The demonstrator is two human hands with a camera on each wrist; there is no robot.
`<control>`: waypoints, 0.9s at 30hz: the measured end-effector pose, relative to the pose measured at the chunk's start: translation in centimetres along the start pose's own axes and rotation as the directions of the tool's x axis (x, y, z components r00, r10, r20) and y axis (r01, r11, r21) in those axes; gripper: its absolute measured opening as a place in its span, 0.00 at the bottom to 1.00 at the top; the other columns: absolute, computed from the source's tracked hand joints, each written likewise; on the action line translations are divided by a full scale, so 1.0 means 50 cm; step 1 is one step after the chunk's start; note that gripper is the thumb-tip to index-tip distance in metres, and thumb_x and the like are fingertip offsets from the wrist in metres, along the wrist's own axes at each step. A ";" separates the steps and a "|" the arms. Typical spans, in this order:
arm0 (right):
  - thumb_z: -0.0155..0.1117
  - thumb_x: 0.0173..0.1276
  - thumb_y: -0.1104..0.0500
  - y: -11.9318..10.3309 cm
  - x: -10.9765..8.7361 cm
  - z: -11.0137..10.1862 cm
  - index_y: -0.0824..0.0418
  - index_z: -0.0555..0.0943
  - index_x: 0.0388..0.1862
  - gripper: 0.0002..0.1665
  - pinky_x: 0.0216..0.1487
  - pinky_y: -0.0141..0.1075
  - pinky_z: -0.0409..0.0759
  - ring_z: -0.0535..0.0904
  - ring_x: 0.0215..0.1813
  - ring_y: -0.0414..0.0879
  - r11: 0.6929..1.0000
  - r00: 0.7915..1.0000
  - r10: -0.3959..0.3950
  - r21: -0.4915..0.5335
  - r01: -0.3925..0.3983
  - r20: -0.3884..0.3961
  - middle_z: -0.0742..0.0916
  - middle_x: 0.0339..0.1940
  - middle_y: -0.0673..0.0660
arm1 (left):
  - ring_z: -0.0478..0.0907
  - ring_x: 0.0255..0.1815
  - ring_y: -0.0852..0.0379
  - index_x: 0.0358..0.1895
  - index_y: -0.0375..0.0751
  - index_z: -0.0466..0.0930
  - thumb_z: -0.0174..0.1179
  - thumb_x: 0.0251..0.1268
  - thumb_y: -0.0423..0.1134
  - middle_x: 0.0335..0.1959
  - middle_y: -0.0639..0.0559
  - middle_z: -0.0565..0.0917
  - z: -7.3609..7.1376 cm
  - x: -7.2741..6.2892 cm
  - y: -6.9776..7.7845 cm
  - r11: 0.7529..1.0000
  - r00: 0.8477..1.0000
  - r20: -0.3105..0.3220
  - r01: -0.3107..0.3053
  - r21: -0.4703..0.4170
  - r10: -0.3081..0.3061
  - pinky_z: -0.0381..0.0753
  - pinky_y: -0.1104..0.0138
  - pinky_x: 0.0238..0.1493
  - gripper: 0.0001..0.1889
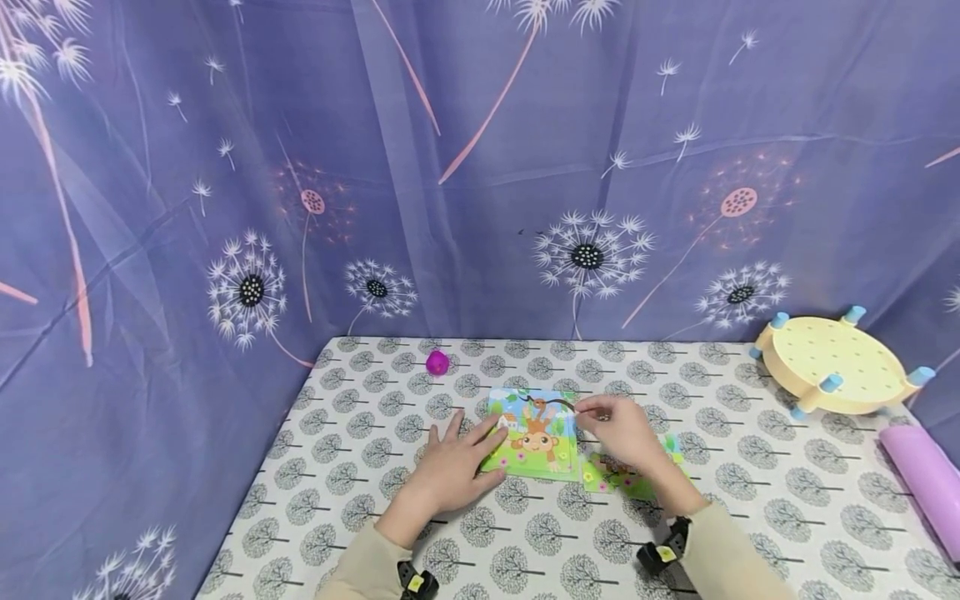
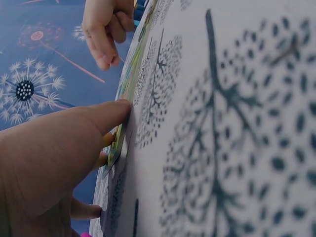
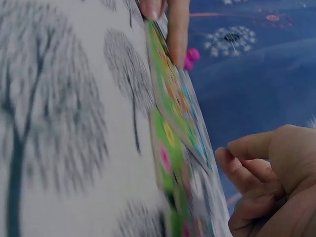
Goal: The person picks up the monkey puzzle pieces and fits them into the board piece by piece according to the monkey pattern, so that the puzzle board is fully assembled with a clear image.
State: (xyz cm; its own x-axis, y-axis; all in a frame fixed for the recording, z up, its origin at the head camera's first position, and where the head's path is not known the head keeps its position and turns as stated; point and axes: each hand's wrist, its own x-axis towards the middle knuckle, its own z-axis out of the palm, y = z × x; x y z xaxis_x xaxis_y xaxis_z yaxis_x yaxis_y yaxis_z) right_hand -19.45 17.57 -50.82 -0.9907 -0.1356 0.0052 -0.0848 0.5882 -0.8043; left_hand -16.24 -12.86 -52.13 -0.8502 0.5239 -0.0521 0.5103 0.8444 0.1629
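A square picture puzzle (image 1: 537, 446) showing a monkey on green grass lies flat on the table. My left hand (image 1: 457, 471), fingers spread, rests at its left edge, some fingertips on the picture; in the left wrist view its thumb (image 2: 111, 113) touches the near edge. My right hand (image 1: 622, 429) is at the puzzle's upper right edge. In the right wrist view, its fingers (image 3: 247, 140) are curled with tips together, and nothing shows between them. Beneath that hand and forearm lie green, flowered puzzle pieces (image 1: 600, 475), partly hidden, beside the puzzle.
A small magenta object (image 1: 437, 362) sits near the table's back edge. At the right back lies a yellow oval stool-like thing (image 1: 836, 362) with blue-tipped legs. A pink-purple roll (image 1: 922, 483) lies at the right edge. A blue dandelion curtain (image 1: 480, 217) hangs behind the tree-print tablecloth (image 1: 360, 450).
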 end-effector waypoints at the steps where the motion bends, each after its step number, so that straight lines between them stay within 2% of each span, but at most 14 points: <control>1: 0.69 0.72 0.58 0.006 -0.001 -0.010 0.61 0.88 0.51 0.12 0.41 0.41 0.82 0.85 0.44 0.48 1.000 1.000 0.004 -0.002 -0.004 -0.002 0.91 0.42 0.53 | 0.51 0.79 0.24 0.83 0.61 0.59 0.44 0.78 0.69 0.85 0.60 0.52 0.000 0.000 0.001 1.000 1.000 0.000 0.003 -0.002 -0.003 0.55 0.21 0.66 0.36; 2: 0.69 0.72 0.58 0.012 -0.003 -0.019 0.61 0.88 0.52 0.12 0.41 0.41 0.82 0.85 0.44 0.49 1.000 1.000 0.004 -0.004 -0.004 -0.002 0.91 0.41 0.53 | 0.51 0.79 0.24 0.83 0.62 0.59 0.44 0.77 0.69 0.85 0.61 0.52 -0.001 0.000 0.002 1.000 1.000 0.000 0.007 -0.003 -0.007 0.54 0.21 0.66 0.36; 5: 0.69 0.72 0.59 0.028 -0.010 -0.047 0.62 0.87 0.52 0.13 0.32 0.39 0.82 0.84 0.40 0.49 1.000 1.000 0.007 0.001 -0.007 -0.005 0.91 0.42 0.55 | 0.50 0.79 0.24 0.83 0.62 0.59 0.44 0.76 0.70 0.85 0.61 0.52 -0.002 0.001 0.003 1.000 1.000 0.002 0.013 -0.004 -0.013 0.54 0.21 0.66 0.37; 9: 0.70 0.71 0.59 0.049 -0.026 -0.078 0.64 0.87 0.53 0.15 0.22 0.36 0.80 0.82 0.30 0.49 0.999 0.999 0.033 0.010 -0.033 0.002 0.89 0.43 0.57 | 0.51 0.79 0.24 0.83 0.61 0.60 0.45 0.76 0.71 0.85 0.60 0.52 -0.002 0.002 0.004 1.000 1.000 -0.003 0.013 -0.005 -0.013 0.54 0.21 0.66 0.38; 12: 0.72 0.70 0.58 0.064 -0.041 -0.097 0.64 0.87 0.52 0.15 0.26 0.35 0.80 0.81 0.30 0.48 1.000 0.999 0.027 -0.011 -0.027 0.020 0.88 0.39 0.55 | 0.51 0.79 0.24 0.82 0.60 0.60 0.46 0.75 0.71 0.85 0.60 0.53 -0.002 0.004 0.005 1.000 1.000 -0.009 0.010 0.001 -0.010 0.55 0.21 0.65 0.38; 15: 0.74 0.69 0.56 0.079 -0.052 -0.112 0.64 0.87 0.50 0.16 0.30 0.34 0.79 0.80 0.34 0.46 0.999 0.999 0.008 -0.044 -0.006 0.040 0.87 0.35 0.52 | 0.52 0.79 0.24 0.82 0.60 0.61 0.46 0.74 0.72 0.85 0.59 0.53 -0.002 0.005 0.005 1.000 1.000 -0.010 0.008 0.008 -0.008 0.56 0.21 0.65 0.39; 21: 0.80 0.62 0.53 0.100 -0.064 -0.127 0.65 0.85 0.51 0.24 0.27 0.35 0.79 0.77 0.30 0.45 0.999 0.992 0.033 -0.029 -0.029 0.119 0.84 0.33 0.53 | 0.52 0.79 0.24 0.82 0.61 0.61 0.48 0.73 0.72 0.85 0.57 0.54 -0.003 0.011 0.006 1.000 1.000 -0.004 0.006 0.011 -0.006 0.57 0.21 0.64 0.39; 27: 0.84 0.55 0.51 0.102 -0.066 -0.132 0.63 0.85 0.53 0.31 0.30 0.35 0.75 0.74 0.30 0.45 0.993 0.986 0.046 -0.119 -0.027 0.158 0.81 0.33 0.51 | 0.52 0.79 0.25 0.82 0.61 0.62 0.48 0.72 0.73 0.85 0.58 0.54 -0.004 0.012 0.011 1.000 1.000 0.001 0.015 0.006 -0.015 0.56 0.21 0.65 0.40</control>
State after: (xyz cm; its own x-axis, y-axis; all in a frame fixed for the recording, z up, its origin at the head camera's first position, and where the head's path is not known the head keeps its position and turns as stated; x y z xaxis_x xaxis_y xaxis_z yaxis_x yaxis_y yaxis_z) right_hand -17.32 26.24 -51.02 -0.9644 -0.2326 -0.1255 -0.0698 0.6822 -0.7278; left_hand -16.49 -12.12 -51.89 -0.8574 0.5116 -0.0558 0.4986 0.8526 0.1564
